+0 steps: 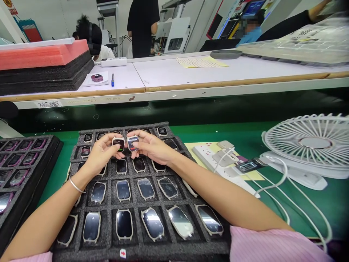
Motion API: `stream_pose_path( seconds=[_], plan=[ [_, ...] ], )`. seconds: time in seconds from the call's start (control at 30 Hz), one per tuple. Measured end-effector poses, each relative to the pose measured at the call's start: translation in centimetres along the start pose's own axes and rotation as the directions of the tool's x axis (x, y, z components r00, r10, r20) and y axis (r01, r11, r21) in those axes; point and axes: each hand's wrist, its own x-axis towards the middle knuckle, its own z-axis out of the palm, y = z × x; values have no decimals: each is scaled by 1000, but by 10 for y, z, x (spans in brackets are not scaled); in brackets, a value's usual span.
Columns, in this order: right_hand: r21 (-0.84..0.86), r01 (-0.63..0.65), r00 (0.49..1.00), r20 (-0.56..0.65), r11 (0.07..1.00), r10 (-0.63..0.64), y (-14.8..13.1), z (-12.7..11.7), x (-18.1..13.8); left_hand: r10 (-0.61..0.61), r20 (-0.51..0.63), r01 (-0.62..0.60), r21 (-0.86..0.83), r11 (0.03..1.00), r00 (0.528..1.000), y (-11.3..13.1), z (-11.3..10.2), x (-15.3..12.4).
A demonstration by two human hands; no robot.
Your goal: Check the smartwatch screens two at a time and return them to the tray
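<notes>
A black foam tray point(109, 198) in front of me holds several smartwatch bodies with dark screens and pale cases. My left hand point(101, 151) is closed on one watch body point(119, 143) whose screen is lit. Beside it, my right hand point(150, 145) grips a second watch body point(132, 142), also lit. Both hands hover over the far rows of the tray, the two watches nearly touching.
Another foam tray point(19, 163) with purple watch bodies lies at the left. To the right are a white power strip point(215, 160) with plugs and cables, a watch on a charger point(247, 166) and a white fan point(308, 145). People work beyond a white bench point(191, 72).
</notes>
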Motion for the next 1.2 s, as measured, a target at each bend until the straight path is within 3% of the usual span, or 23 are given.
stream_pose_path(
  seconds=[0.3,0.67,0.93,1.2],
  plan=[
    [15,0,1000,-27,1000,1,-1,0,-1,-10,-42,9,-21,1000,999,0,0,0],
    [142,-77,992,-85,987,90,0,-1,1,-138,-63,123,-205,971,988,2,2,0],
    [68,38,997,-66,997,-34,1,1,0,-118,-12,112,-235,965,993,2,1,0],
    [43,55,998,-44,998,-53,0,2,-1,-97,3,94,-249,964,995,2,-1,0]
  ],
)
